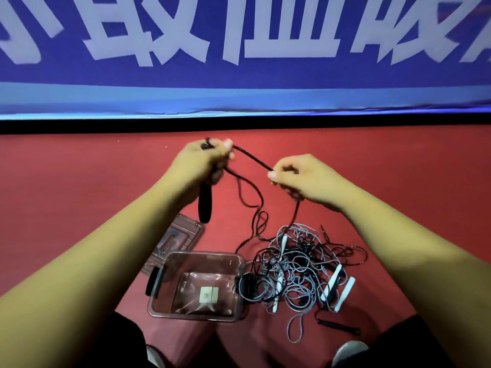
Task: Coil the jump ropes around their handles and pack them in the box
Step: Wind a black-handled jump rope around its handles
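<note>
My left hand (202, 166) grips the black handles (204, 205) of a black jump rope, their lower ends hanging below my fist. My right hand (300, 179) pinches the black rope (252, 158), stretched taut between both hands. The rest of that rope trails down into a tangled pile of grey and black jump ropes (300, 266) with white handles (332, 282) on the red floor. One more black handle (340, 326) lies at the pile's near edge. A clear plastic box (159, 309) stands open left of the pile, holding only a small white packet.
The box's clear lid (180, 237) lies flat on the red floor behind the box. A blue banner with white characters (244, 49) hangs along the far edge. My knees and shoes frame the bottom of the view.
</note>
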A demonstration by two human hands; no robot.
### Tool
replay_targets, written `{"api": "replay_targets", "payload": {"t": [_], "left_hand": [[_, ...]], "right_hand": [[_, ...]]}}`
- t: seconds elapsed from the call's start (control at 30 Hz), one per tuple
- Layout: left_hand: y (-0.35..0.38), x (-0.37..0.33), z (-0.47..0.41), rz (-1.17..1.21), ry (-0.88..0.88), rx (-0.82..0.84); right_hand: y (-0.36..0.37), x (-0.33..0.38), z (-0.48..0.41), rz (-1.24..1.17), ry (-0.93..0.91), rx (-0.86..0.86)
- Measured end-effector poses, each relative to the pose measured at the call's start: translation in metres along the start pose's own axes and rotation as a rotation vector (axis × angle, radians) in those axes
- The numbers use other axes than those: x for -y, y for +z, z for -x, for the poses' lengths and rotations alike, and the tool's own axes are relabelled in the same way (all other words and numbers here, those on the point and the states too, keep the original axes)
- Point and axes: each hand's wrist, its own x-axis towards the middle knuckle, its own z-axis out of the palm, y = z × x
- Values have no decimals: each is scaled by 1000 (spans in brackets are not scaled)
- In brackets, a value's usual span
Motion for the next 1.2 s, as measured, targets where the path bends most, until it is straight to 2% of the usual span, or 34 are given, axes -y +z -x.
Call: {"api": "replay_targets", "payload": {"t": [0.07,0.17,0.23,0.3,0.37,0.43,0.5,0.57,0.63,0.7,0.8,0.83,0.9,0.97,1.0,1.07,1.13,1.2], "left_hand": [[-18,-2,-12,173,-10,-164],[-48,5,-24,318,-146,-328],[-62,15,-28,111,-195,-448],[-65,20,-28,-273,-162,-492],[-50,16,-21,-410,-52,-379],[-18,5,-5,-296,40,-102],[11,-3,14,-236,29,171],[22,-1,18,-250,48,286],[18,0,9,-165,82,183],[2,0,-5,49,83,-43],[-40,-3,-22,374,8,-304],[-53,-1,-27,413,-58,-347],[-71,7,-30,309,-245,-362],[-72,18,-27,-5,-342,-332],[-68,21,-23,-197,-316,-316],[-52,21,-16,-478,-162,-258],[-32,12,-8,-446,-1,-89],[-12,2,3,-294,52,133]], "right_hand": [[-3,-21,4,103,106,133],[-3,-49,10,163,281,276],[0,-58,10,129,335,246],[1,-48,7,221,253,134],[3,-22,2,270,99,22],[6,10,-1,266,-69,-39],[9,36,-4,303,-189,-106],[5,44,-7,301,-209,-172],[2,36,-5,239,-163,-156],[-1,13,-1,196,-76,-56],[-4,-36,6,274,165,136],[-5,-51,8,260,248,134],[-1,-74,9,66,415,2],[7,-77,7,-64,501,-121],[11,-70,3,-35,473,-129],[14,-39,0,66,296,-84],[14,5,-1,147,62,-33],[16,38,-4,255,-130,-87]]}}
